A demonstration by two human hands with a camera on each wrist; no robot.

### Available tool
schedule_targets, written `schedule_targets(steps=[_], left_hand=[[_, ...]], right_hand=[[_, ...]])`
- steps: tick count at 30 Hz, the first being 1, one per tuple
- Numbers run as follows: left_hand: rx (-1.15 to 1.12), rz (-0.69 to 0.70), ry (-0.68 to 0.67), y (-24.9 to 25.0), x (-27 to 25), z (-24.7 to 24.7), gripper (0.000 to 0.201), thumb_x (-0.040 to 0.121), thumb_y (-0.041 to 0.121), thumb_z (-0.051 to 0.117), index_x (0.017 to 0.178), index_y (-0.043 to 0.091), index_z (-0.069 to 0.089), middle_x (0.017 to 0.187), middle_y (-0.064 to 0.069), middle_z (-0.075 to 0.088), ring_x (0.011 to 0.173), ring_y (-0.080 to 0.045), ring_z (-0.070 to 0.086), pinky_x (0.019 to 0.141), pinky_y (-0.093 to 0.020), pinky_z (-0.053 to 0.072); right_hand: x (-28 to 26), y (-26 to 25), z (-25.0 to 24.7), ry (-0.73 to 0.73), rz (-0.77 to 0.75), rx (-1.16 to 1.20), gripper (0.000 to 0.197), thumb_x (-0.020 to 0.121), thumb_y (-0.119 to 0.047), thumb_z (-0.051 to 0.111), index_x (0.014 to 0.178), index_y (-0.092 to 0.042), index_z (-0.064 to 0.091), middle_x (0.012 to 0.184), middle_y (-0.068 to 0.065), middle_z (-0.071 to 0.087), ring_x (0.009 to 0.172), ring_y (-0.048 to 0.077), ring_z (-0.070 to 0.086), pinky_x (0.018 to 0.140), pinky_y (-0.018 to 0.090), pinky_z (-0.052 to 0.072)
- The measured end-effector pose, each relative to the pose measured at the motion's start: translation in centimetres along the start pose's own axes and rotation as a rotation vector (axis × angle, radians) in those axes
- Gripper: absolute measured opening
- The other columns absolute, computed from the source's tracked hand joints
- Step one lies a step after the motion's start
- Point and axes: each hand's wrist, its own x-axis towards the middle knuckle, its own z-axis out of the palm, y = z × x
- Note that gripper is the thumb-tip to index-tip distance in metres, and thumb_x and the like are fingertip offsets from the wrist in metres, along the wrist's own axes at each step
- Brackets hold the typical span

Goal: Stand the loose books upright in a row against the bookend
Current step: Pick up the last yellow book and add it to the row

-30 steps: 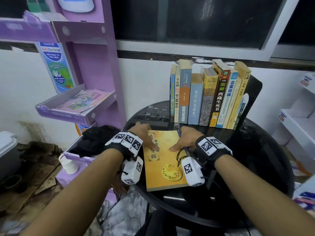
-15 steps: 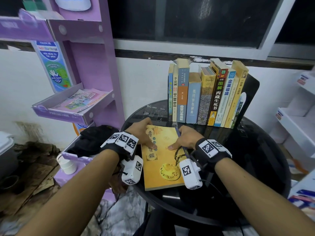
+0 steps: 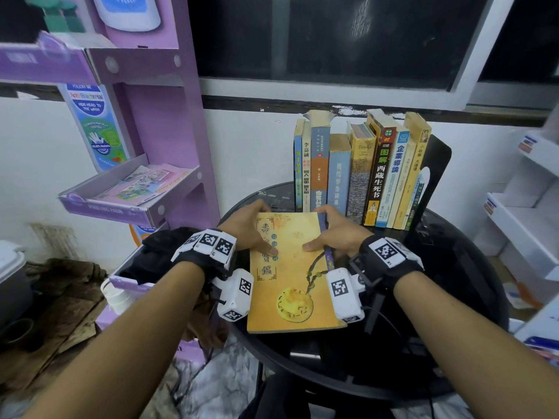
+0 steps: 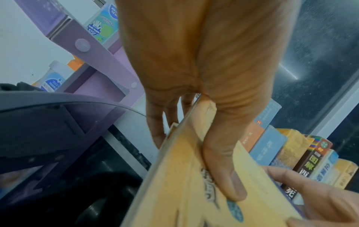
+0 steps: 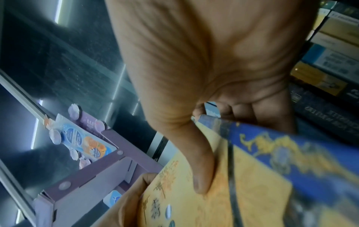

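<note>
A yellow book (image 3: 290,279) with a blue spine (image 5: 287,147) is tilted up at its far end over the round black table (image 3: 453,313). My left hand (image 3: 251,234) grips its left edge, thumb (image 4: 223,173) on the cover, fingers (image 4: 157,122) underneath. My right hand (image 3: 335,234) grips the spine side, thumb (image 5: 202,169) on the cover. Behind it, several books (image 3: 357,176) stand upright in a row, leaning against a black bookend (image 3: 435,176) at the right.
A purple cardboard display rack (image 3: 151,131) with leaflets stands close on the left. White shelving (image 3: 526,207) is at the right. A white wall and a dark window (image 3: 332,40) are behind the table. Clutter lies on the floor at the left.
Both hands slid toward the book's far end and lifted that end off the table; the book now tilts up toward the row.
</note>
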Motion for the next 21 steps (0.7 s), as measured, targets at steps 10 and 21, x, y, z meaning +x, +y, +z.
schedule_targets(steps=[10, 21], left_hand=[[-0.417, 0.047, 0.244, 3.0, 0.2, -1.0, 0.087, 0.069, 0.000, 0.081, 0.135, 0.031, 0.033, 0.111, 0.005, 0.054, 0.096, -0.017, 0.063, 0.073, -0.040, 0.059], [-0.875, -0.006, 0.319, 4.9, 1.6, 0.5, 0.047, 0.095, 0.030, 0.057, 0.135, 0.015, 0.038, 0.120, -0.011, 0.064, 0.096, -0.023, 0.068, 0.083, -0.045, 0.056]], right_hand=[[-0.8, -2.3, -2.9, 0.251, -0.261, 0.192, 0.070, 0.068, -0.005, 0.085, 0.109, -0.034, 0.036, 0.108, 0.011, 0.064, 0.095, 0.032, 0.066, 0.075, 0.057, 0.057], [-4.2, -3.5, -2.5, 0.431, -0.482, 0.019, 0.069, 0.069, -0.011, 0.085, 0.109, -0.027, 0.032, 0.096, -0.007, 0.056, 0.085, 0.024, 0.067, 0.066, 0.049, 0.058]])
